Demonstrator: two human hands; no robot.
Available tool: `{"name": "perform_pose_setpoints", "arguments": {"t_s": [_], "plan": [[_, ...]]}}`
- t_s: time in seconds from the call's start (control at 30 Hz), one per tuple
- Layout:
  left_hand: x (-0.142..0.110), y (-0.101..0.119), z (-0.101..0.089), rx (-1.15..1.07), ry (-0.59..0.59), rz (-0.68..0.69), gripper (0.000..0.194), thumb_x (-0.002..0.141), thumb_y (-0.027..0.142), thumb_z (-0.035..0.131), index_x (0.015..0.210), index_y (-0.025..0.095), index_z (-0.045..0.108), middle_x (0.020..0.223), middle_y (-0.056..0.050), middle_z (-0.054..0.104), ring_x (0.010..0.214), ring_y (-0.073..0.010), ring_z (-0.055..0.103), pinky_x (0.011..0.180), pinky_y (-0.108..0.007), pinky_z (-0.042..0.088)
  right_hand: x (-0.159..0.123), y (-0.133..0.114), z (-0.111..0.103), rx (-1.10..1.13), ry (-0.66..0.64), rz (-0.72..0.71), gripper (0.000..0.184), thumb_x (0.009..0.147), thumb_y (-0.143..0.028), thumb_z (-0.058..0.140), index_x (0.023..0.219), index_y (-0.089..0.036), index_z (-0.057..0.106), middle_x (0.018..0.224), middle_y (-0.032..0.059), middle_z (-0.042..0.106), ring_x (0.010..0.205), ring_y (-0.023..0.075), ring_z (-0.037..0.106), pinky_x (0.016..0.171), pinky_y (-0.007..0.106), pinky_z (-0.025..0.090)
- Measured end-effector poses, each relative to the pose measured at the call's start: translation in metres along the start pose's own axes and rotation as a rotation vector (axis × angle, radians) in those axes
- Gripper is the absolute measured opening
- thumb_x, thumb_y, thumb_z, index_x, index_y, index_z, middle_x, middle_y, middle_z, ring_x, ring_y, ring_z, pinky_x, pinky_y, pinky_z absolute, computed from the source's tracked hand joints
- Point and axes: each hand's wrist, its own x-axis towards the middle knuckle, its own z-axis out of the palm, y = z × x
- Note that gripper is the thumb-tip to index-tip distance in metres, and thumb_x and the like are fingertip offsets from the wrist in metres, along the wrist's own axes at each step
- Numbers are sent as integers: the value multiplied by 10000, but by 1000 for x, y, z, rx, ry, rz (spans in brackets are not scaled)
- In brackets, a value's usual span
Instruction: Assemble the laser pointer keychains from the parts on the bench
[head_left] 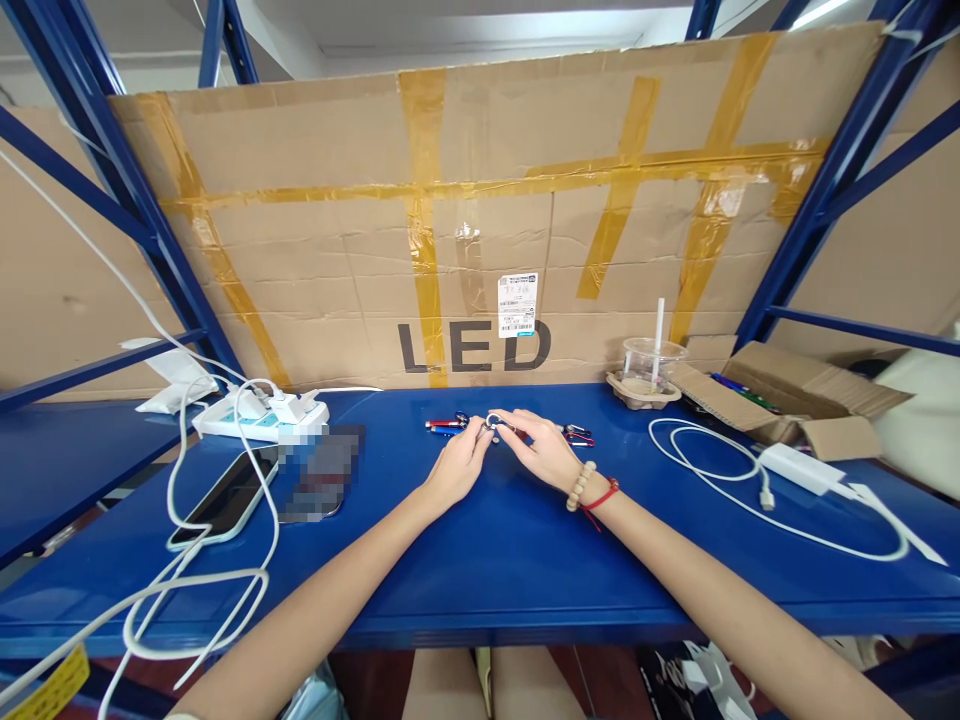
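My left hand (456,468) and my right hand (547,455) meet over the middle of the blue shelf. Between their fingertips is a small silvery key ring (493,420), pinched from both sides. Its finer parts are too small to make out. Just behind my left hand lie slim red and blue pieces (444,426) with metal ends, their kind unclear. More small red and dark pieces (579,436) show past my right hand, which partly hides them.
On the left are a power strip (240,418), two phones, one a pale-edged phone (229,500), and looped white cables (270,540). A lidded plastic cup (637,360), white charger (801,468) and open cardboard box (795,385) stand right. A cardboard sheet (337,270) closes the back.
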Motion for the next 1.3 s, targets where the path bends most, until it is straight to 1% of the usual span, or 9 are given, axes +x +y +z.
{"name": "perform_pose_setpoints", "arguments": {"t_s": [0.13, 0.3, 0.5, 0.63, 0.73, 0.83, 1.03, 1.2, 1.3], "plan": [[2, -4, -1, -23, 42, -24, 141, 868, 339, 348, 940, 219, 368, 856, -4, 552, 779, -146, 545, 697, -256, 392, -2, 4, 2, -17, -86, 142, 371, 881, -375, 350, 1178, -208, 497, 798, 17, 620, 683, 131, 561, 677, 268, 443], [5, -10, -3, 25, 72, 36, 104, 845, 303, 422, 894, 212, 413, 888, 1, 536, 800, -136, 526, 705, -247, 395, -4, 8, 7, -92, -64, 73, 370, 875, -359, 352, 1186, -210, 484, 1035, 63, 556, 940, 169, 525, 830, 317, 416], [5, -8, -4, 47, 91, 169, 96, 823, 273, 474, 879, 205, 511, 870, -5, 484, 782, -115, 497, 705, -223, 400, -3, 6, 13, 145, -83, 70, 368, 887, -358, 323, 1177, -201, 486, 1104, 67, 550, 1031, 175, 490, 913, 338, 367], [5, -4, -2, -5, 99, 201, 116, 776, 239, 533, 876, 191, 497, 862, -11, 464, 781, -118, 485, 633, -200, 404, -2, 4, 16, 312, -193, 117, 380, 901, -378, 272, 979, -160, 573, 810, 46, 618, 740, 147, 569, 729, 283, 438], [4, 0, -1, -26, 142, 184, 167, 741, 235, 566, 868, 179, 474, 856, -16, 463, 765, -120, 479, 607, -199, 393, -2, 4, 16, 327, -195, 155, 415, 896, -407, 272, 768, -143, 565, 608, 6, 534, 556, 110, 492, 571, 237, 404], [3, 3, 0, -95, 158, 162, 180, 771, 246, 512, 919, 171, 443, 861, -26, 471, 703, -109, 476, 584, -206, 384, -1, 5, 15, 387, -129, 201, 427, 891, -419, 278, 752, -128, 558, 580, -8, 480, 516, 87, 435, 529, 219, 369], [4, -1, -1, -206, 155, 12, 171, 845, 289, 383, 952, 174, 451, 778, -4, 489, 634, -96, 475, 605, -219, 375, 0, 8, 14, 585, -110, 376, 490, 857, -477, 301, 1050, -85, 523, 554, -18, 471, 465, 79, 415, 472, 216, 351], [3, -2, -1, -231, 131, 69, 143, 833, 285, 414, 918, 180, 460, 715, 17, 498, 597, -92, 445, 581, -210, 352, 0, 2, 18, 639, -239, 391, 505, 794, -579, 350, 639, -124, 505, 508, -4, 463, 433, 73, 424, 445, 220, 354], [2, 1, -2, -206, 128, 97, 119, 832, 272, 412, 865, 175, 474, 710, 17, 501, 581, -87, 427, 572, -205, 348, 0, -1, 20, 710, -271, 450, 491, 751, -624, 382, 574, -166, 378, 445, -61, 329, 372, 49, 315, 380, 200, 284]]}}
